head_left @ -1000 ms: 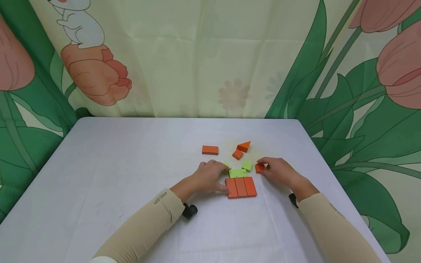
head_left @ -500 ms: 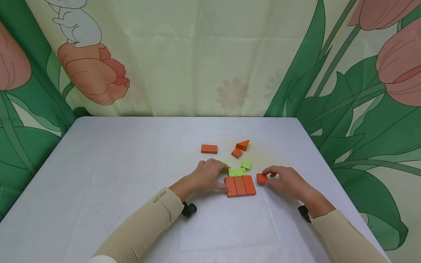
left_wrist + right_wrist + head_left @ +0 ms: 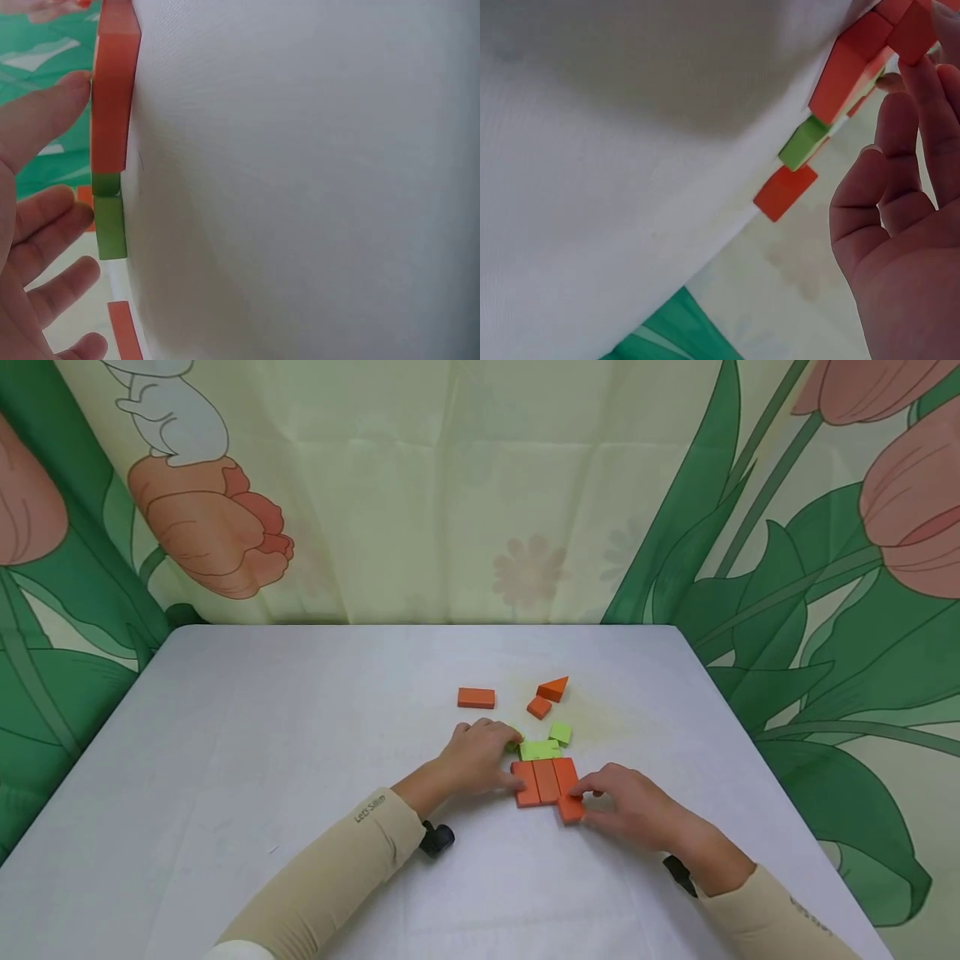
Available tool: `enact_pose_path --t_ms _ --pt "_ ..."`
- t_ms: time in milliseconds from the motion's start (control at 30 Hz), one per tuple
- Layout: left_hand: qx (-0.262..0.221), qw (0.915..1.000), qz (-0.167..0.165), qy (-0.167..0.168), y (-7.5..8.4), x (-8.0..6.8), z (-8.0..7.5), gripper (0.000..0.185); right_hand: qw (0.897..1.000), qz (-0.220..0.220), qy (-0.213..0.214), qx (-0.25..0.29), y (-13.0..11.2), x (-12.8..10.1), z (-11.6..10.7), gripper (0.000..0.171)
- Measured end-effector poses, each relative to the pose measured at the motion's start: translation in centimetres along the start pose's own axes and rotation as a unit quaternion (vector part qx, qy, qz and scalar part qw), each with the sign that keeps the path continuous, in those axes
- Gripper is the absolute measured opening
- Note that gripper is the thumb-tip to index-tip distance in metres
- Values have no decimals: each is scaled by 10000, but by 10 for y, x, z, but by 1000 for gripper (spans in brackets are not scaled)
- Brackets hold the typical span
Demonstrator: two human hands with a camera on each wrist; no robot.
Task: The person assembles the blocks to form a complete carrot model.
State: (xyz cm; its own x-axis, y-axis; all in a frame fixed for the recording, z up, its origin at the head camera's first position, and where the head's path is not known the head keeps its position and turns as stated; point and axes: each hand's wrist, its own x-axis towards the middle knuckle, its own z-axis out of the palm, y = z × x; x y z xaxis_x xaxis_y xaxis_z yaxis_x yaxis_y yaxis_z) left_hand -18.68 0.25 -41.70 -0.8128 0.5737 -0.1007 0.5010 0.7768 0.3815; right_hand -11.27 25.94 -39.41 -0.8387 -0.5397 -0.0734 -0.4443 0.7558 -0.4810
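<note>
Right now my right hand (image 3: 633, 810) pinches a small orange block (image 3: 571, 810) against the near right corner of the three-slab orange row (image 3: 546, 781). My left hand (image 3: 480, 760), fingers relaxed, steadies the row's left edge, beside the green blocks (image 3: 542, 749) on the white table (image 3: 262, 735).

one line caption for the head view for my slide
Right hand sets a small orange block below three orange bars that the left hand steadies on a white table.
</note>
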Motion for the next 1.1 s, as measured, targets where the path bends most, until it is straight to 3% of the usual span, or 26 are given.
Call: enact_pose_path --t_ms 833,1100 --pt "87 9999 -12 68 4 0 -3 64 9977 -66 137 -661 -5 4 11 33" --pt "94 9999 -50 38 4 0 -1 64 9978 -21 141 -642 -6 7 10 37"
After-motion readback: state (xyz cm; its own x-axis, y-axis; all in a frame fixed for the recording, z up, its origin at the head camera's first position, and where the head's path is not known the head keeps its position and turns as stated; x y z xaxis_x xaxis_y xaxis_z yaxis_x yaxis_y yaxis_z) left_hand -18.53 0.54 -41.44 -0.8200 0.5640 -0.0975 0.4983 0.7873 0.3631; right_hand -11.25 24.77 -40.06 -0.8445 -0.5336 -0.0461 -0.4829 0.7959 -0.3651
